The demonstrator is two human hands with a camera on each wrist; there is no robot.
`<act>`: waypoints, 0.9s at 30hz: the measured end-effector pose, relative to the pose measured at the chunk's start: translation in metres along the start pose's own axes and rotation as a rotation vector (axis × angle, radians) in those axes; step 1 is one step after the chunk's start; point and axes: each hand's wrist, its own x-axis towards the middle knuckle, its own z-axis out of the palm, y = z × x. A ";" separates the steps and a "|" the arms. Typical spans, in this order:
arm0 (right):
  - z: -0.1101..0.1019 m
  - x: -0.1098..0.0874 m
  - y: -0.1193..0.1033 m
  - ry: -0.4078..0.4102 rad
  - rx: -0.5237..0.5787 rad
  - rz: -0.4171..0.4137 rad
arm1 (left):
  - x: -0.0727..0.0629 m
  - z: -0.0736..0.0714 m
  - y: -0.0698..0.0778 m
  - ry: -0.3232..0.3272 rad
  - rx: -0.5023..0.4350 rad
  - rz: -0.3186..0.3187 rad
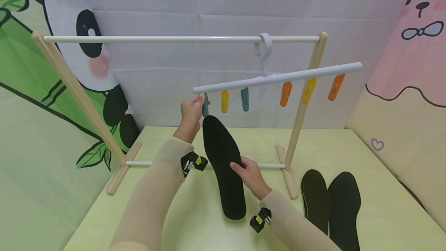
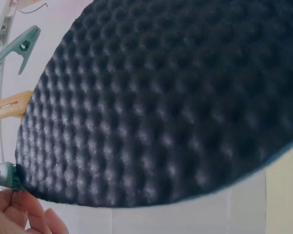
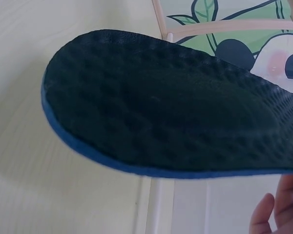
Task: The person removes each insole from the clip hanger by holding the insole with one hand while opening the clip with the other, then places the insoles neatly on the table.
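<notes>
My left hand (image 1: 191, 117) pinches the teal clip (image 1: 205, 105) at the left end of a white clip hanger (image 1: 230, 85). Right under that clip is the narrow tip of a black insole (image 1: 223, 158), which hangs lengthwise above the table. In the left wrist view the insole's bumpy underside (image 2: 161, 107) fills most of the picture, its tip meeting the clip (image 2: 6, 175). Midway down the insole, my right hand (image 1: 251, 175) grips its right edge, thumb on the near face. A blue rim borders the rounded heel (image 3: 88, 107) in the right wrist view.
The hanger's ring hook (image 1: 266, 45) loops over the upper bar (image 1: 156, 39) of a wooden-legged rack. Yellow, teal and orange clips (image 1: 285, 94) hang along the hanger. Two more dark insoles (image 1: 344, 208) lie at the right of the table (image 1: 379, 189), beside my right forearm.
</notes>
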 end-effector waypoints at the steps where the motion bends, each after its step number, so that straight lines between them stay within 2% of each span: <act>1: 0.000 0.000 0.000 0.000 -0.002 0.000 | 0.000 0.000 0.000 -0.001 -0.001 -0.001; 16: -0.003 0.001 0.002 0.008 -0.011 0.006 | 0.000 0.000 -0.002 -0.002 0.042 -0.049; 27: -0.007 -0.001 0.006 0.015 -0.003 0.022 | 0.002 -0.002 -0.007 -0.037 0.064 -0.087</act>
